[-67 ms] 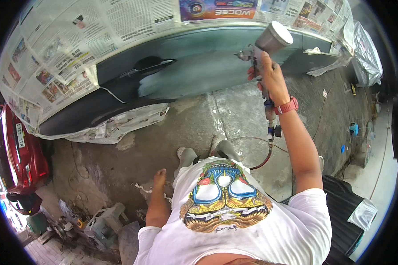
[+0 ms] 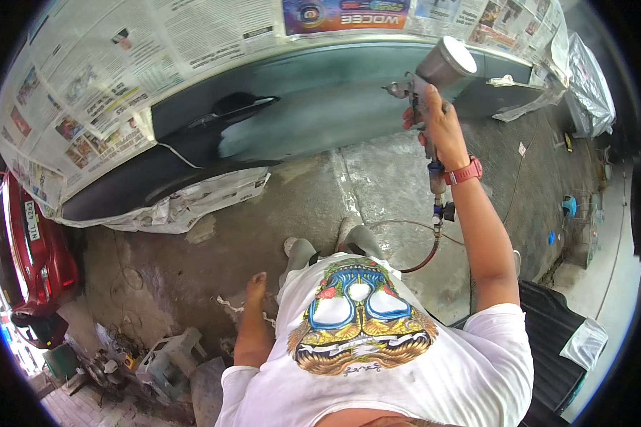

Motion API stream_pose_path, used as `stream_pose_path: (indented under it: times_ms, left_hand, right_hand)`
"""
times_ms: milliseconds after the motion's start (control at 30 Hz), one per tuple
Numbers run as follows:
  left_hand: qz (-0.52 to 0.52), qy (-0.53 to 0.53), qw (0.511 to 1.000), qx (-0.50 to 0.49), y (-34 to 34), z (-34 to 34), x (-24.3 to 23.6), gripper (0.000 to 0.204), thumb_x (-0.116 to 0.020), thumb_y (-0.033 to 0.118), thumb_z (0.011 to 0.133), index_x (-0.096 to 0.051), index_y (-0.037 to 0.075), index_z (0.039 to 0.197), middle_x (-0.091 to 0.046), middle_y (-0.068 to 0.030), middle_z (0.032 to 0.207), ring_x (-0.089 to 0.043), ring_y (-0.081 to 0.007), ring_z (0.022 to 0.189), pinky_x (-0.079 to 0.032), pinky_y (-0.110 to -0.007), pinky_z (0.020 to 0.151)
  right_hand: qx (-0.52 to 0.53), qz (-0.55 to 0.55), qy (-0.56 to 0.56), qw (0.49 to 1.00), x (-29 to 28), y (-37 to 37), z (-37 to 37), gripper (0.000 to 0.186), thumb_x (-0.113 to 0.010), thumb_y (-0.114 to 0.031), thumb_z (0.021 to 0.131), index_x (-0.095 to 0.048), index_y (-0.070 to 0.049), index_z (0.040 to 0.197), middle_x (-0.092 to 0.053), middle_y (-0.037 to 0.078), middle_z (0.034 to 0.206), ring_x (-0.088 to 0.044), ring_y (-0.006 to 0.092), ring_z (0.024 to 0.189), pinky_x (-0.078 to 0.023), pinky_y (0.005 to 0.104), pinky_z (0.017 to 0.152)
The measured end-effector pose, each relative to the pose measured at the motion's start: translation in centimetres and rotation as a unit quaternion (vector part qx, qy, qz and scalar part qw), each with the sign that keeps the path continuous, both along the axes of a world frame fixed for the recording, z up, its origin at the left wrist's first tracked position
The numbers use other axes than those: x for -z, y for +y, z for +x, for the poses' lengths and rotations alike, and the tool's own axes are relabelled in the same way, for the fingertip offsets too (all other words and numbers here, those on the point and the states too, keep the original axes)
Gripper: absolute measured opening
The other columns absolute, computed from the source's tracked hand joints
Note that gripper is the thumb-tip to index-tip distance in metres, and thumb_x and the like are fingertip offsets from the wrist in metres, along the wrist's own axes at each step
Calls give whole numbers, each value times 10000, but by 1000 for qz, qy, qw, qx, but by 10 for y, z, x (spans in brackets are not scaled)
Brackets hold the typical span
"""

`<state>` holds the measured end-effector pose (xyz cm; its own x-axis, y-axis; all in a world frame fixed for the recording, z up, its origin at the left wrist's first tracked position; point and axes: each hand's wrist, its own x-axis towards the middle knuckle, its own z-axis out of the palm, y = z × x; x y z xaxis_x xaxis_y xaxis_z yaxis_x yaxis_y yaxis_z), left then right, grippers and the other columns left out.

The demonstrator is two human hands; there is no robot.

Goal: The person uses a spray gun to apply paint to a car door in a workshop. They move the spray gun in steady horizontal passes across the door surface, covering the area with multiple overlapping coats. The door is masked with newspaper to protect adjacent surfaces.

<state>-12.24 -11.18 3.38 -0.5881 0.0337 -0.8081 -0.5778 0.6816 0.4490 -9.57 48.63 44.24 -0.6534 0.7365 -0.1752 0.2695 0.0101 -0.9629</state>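
Observation:
My right hand (image 2: 443, 127) is wrapped round the grip of a spray gun (image 2: 419, 92), its fingers at the trigger. On top of the gun sits a tilted grey paint cup with a white lid (image 2: 459, 55). The nozzle points left, along a dark car door panel (image 2: 313, 96) with a pale grey-green patch. A door handle (image 2: 246, 107) lies left of the patch. From the gun's base, fittings and a reddish air hose (image 2: 433, 255) hang down. My left hand (image 2: 256, 286) hangs low at my side, away from the panel; its fingers are too indistinct to read.
Newspaper masking (image 2: 192, 43) covers the car above the panel, and more masking paper (image 2: 206, 199) hangs below it. A red car (image 2: 43, 242) stands at the left. A grey plastic stool (image 2: 167, 366) lies lower left. Plastic sheeting (image 2: 591, 92) hangs far right. The hose trails over the concrete floor.
The spray gun in my right hand has shifted slightly to the right along the panel. The view has moved a little; my left hand stays low at my side.

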Motion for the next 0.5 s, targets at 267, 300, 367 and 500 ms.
stream_pose_path:
  times_ms: [267,300,367,500]
  left_hand:
    - [6,-17,1000,22,41,11,-1,481,-708,423,994,-670,111,1359,-721,-92,1218,-687,-227,1033,-545,-376,900]
    - [-12,-15,999,36,42,9,-5,480,-701,426,999,-670,110,1358,-718,-94,1215,-686,-227,1031,-541,-374,907]
    - [-21,-10,999,44,51,13,-9,482,-686,431,1009,-669,98,1356,-713,-100,1206,-684,-226,1027,-536,-372,911]
    - [21,11,1000,20,57,24,-14,493,-657,425,1027,-664,47,1343,-709,-115,1189,-678,-217,1012,-530,-369,893]
  right_hand:
    - [86,51,3,995,12,95,81,563,-443,-551,1097,-690,-45,1124,-721,59,823,-700,128,695,-414,252,433]
    - [95,53,1,994,13,105,87,565,-444,-553,1096,-693,-47,1118,-722,59,823,-701,128,696,-414,252,433]
    - [113,64,-7,992,15,125,102,581,-442,-567,1090,-695,-46,1125,-723,63,834,-701,131,712,-421,256,441]
    - [147,85,-22,985,23,170,131,622,-441,-603,1074,-686,-36,1151,-727,77,856,-705,144,747,-439,273,464]
